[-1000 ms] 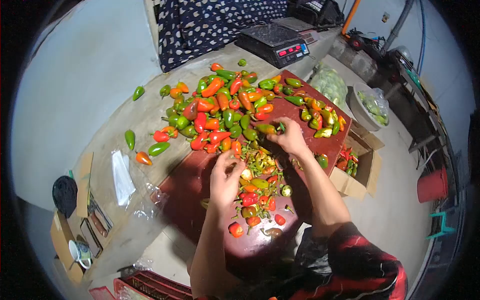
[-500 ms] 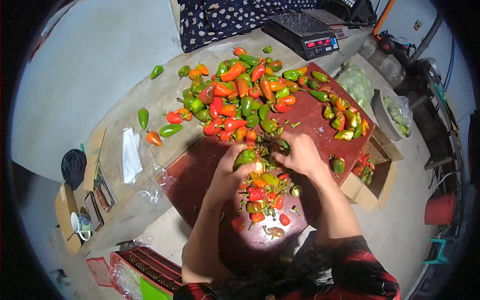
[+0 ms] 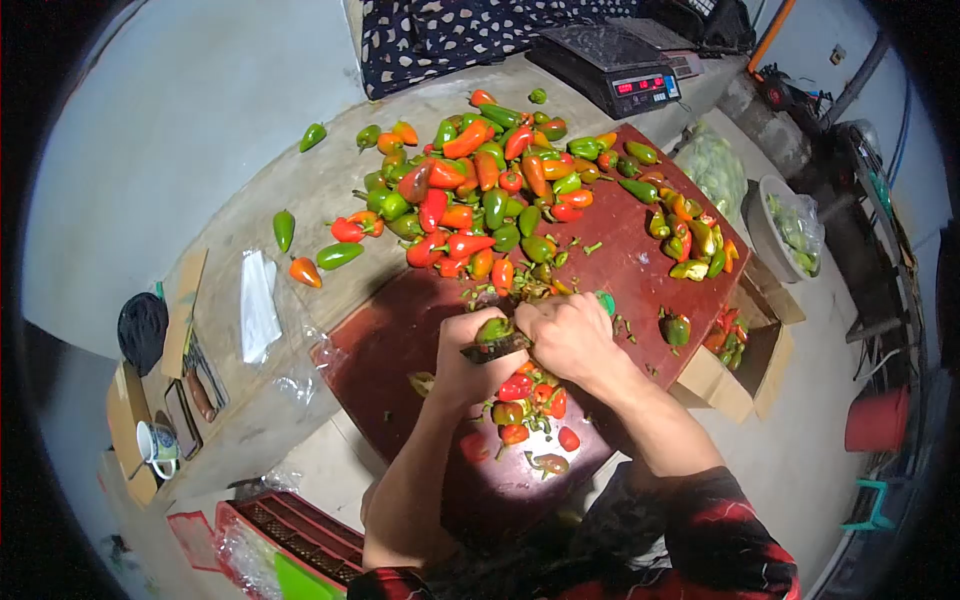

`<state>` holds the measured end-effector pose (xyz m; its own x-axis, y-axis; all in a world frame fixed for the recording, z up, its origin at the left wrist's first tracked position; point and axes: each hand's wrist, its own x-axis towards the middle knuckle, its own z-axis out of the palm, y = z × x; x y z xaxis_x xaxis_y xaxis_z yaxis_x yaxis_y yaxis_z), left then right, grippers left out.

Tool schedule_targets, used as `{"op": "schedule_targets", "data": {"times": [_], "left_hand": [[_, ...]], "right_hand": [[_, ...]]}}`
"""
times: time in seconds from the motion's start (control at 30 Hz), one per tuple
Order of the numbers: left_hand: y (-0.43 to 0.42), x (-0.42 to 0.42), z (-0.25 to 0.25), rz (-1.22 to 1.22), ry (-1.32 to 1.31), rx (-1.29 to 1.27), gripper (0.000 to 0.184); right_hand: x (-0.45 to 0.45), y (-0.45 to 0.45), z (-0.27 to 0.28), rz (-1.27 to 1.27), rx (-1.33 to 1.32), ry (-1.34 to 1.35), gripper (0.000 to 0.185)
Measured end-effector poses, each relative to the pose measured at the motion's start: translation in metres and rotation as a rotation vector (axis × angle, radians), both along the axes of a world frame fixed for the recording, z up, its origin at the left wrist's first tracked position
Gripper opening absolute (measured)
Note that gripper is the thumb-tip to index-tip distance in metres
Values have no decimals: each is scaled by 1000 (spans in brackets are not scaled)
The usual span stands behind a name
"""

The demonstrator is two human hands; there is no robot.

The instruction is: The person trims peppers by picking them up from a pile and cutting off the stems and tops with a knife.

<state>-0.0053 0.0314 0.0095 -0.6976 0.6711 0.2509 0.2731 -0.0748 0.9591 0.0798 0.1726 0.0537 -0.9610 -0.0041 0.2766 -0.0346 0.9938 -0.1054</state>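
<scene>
My left hand (image 3: 465, 362) is closed around a green pepper (image 3: 492, 328) above the near part of the red board. In my right hand (image 3: 572, 335) is a knife, its dark blade (image 3: 494, 349) lying across the pepper at the left hand's fingers. A green bit (image 3: 606, 301), apparently the handle's end, sticks out past my right fist. Below the hands lie cut red and orange pepper pieces (image 3: 516, 388) and green scraps. Beyond them spreads a large pile of red, orange and green peppers (image 3: 485, 175).
The red board (image 3: 400, 330) rests against a concrete counter (image 3: 240, 215). A digital scale (image 3: 605, 72) stands at the back. To the right are more peppers (image 3: 693, 235), a cardboard box (image 3: 775, 340) and a white basin (image 3: 765, 225). A red crate (image 3: 310, 525) sits lower left.
My hands have come closer together. The knife blade has swung from beyond the pepper to across it, and my right hand has moved slightly nearer and left.
</scene>
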Motion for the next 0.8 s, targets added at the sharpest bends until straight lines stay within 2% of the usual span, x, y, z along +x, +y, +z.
{"op": "schedule_targets", "data": {"times": [0.1, 0.17, 0.27, 0.37, 0.43, 0.47, 0.5, 0.57, 0.63, 0.7, 0.73, 0.8], "left_hand": [[-1, 1, 1, -9, 37, -58, 22], [-3, 7, 2, 36, 33, -45, 20], [-10, 5, 16, 4, 56, -22, 14], [-10, 4, 15, 15, -12, -38, 11], [-11, -2, 17, -41, -275, -29, 11], [-14, -4, 17, -59, -382, -37, 20], [-16, -7, 15, -55, -381, -29, 20], [-20, -16, 3, -47, -797, 199, 29], [-22, -26, -1, -67, -825, 223, 29], [-20, -29, -4, 69, -926, 441, 22], [-23, -33, -7, 93, -982, 460, 15], [-25, -34, -8, 98, -974, 457, 14]], "right_hand": [[-4, 8, -4, 30, -6, 17, 13], [-17, 39, -26, -321, 122, -189, 13], [-22, 78, -36, -420, -47, 20, 11], [-18, 70, -40, -428, -123, 25, 10], [-26, 70, -43, -434, -232, 13, 13], [-27, 69, -44, -466, -242, 6, 18], [-29, 70, -48, -461, -235, 7, 18], [-37, 72, -62, -452, -473, -102, 25], [-45, 58, -54, -388, -532, -156, 33], [-57, 43, -57, -390, -475, -137, 38], [-64, 36, -56, -424, -412, -189, 43], [-78, 26, -49, -471, -356, -295, 44]]}}
